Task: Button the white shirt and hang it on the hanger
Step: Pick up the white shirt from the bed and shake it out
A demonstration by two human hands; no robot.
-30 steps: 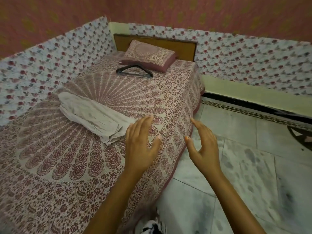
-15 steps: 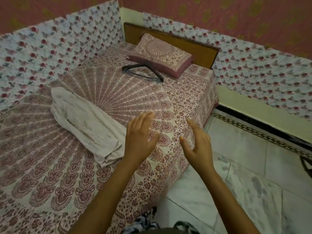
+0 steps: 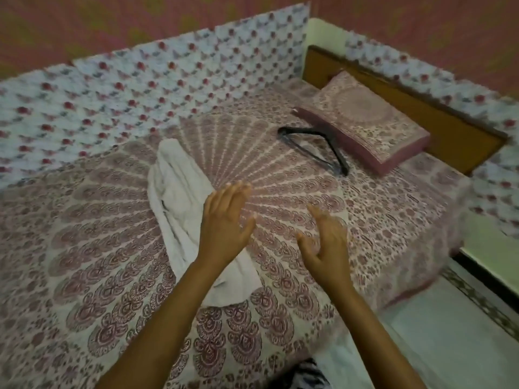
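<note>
The white shirt (image 3: 179,209) lies bunched lengthwise on the bedspread, apparently unbuttoned; the black hanger (image 3: 317,148) lies flat nearby.

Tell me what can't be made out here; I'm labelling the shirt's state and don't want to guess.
Head view only:
- white shirt: bunched up, so buttons and placket are hidden in its folds; the left hand covers part of its near end.
- right hand: motion blur smears the fingers.
- hanger: blurred; its hook cannot be picked out near the pillow.
- bed: cut off by the left and bottom edges.

White shirt (image 3: 179,197); black hanger (image 3: 317,148); maroon-patterned bedsheet (image 3: 280,169).
</note>
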